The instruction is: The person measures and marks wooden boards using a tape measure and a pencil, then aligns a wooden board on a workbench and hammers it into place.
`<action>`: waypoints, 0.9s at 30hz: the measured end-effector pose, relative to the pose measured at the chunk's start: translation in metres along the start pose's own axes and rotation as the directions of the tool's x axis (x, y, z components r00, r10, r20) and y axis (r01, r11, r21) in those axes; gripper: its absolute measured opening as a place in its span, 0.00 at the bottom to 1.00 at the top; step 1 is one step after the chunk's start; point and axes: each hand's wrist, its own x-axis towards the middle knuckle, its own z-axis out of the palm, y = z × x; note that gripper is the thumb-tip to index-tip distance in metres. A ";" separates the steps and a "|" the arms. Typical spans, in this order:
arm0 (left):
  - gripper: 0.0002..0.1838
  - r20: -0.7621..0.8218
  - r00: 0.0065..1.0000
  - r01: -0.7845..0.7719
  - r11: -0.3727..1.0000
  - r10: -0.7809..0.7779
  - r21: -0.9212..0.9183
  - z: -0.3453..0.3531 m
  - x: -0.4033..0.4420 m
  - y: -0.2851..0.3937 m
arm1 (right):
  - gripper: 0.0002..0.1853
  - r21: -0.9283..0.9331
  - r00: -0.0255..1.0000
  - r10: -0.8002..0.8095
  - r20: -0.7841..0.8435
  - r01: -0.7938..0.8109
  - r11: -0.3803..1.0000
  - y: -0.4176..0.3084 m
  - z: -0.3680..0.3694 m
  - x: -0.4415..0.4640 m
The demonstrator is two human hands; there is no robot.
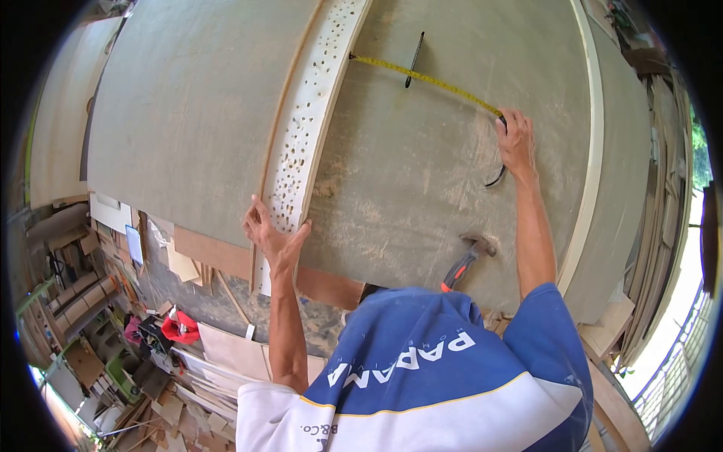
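My left hand (274,235) spans the near part of a long white board (297,135) full of small holes, fingers at its left edge and thumb at its right edge. My right hand (517,142) is closed around a tape measure, its case mostly hidden in my palm. The yellow blade (429,78) runs out to the board's right edge, where its end hook sits. A dark strap hangs below my right hand. Beside the blade lies a black pen (415,60), partly crossing it. A claw hammer (468,261) with a grey, black and red handle rests nearer my body.
All this lies on a large grey-green worktop (392,203) dusted with sawdust. A thin wooden strip (290,87) runs along the board's left side, and a pale strip (593,135) crosses the right side. Wood offcuts (169,407) clutter the floor at lower left; sheets (666,166) lean at right.
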 end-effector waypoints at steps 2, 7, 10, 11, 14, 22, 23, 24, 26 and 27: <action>0.63 -0.020 0.999 -0.025 1.000 0.025 0.006 0.001 0.001 -0.002 | 0.16 0.007 1.000 -0.009 0.001 0.009 1.000 0.001 -0.001 0.000; 0.64 -0.070 0.997 -0.012 1.000 0.012 -0.010 0.005 0.001 -0.005 | 0.17 0.016 1.000 -0.004 0.022 0.004 1.000 -0.001 -0.002 -0.003; 0.64 -0.062 0.998 0.002 1.000 -0.002 -0.003 0.001 0.000 -0.002 | 0.16 0.131 1.000 -0.007 -0.022 0.009 0.991 -0.004 -0.001 -0.010; 0.64 -0.076 0.997 -0.004 1.000 0.006 0.016 0.001 0.000 -0.002 | 0.16 0.177 0.999 0.002 -0.048 0.006 0.984 -0.007 -0.002 -0.014; 0.65 -0.091 0.996 0.001 0.999 0.003 0.043 0.010 -0.001 -0.006 | 0.16 0.335 1.000 -0.002 -0.004 0.003 0.942 -0.044 -0.008 -0.019; 0.67 -0.040 0.998 0.061 0.995 -0.058 0.084 0.010 0.000 -0.002 | 0.16 0.843 0.861 -0.218 0.459 -0.345 0.412 -0.277 -0.077 0.038; 0.67 -0.051 0.997 0.056 0.995 -0.052 0.080 0.012 0.000 -0.003 | 0.17 0.861 0.843 -0.280 0.459 -0.345 0.373 -0.309 -0.089 0.059; 0.67 -0.059 0.997 0.052 0.996 -0.047 0.077 0.014 -0.001 -0.003 | 0.19 0.901 0.930 -0.335 0.148 0.012 0.433 -0.337 -0.069 0.087; 0.66 -0.050 0.998 0.050 0.996 -0.046 0.076 0.013 -0.002 -0.004 | 0.20 0.908 0.784 -0.609 0.118 0.162 0.385 -0.389 -0.103 0.133; 0.66 -0.047 0.997 0.058 0.996 -0.055 0.073 0.013 -0.001 -0.003 | 0.19 0.865 0.797 -0.597 0.091 0.234 0.444 -0.418 -0.114 0.151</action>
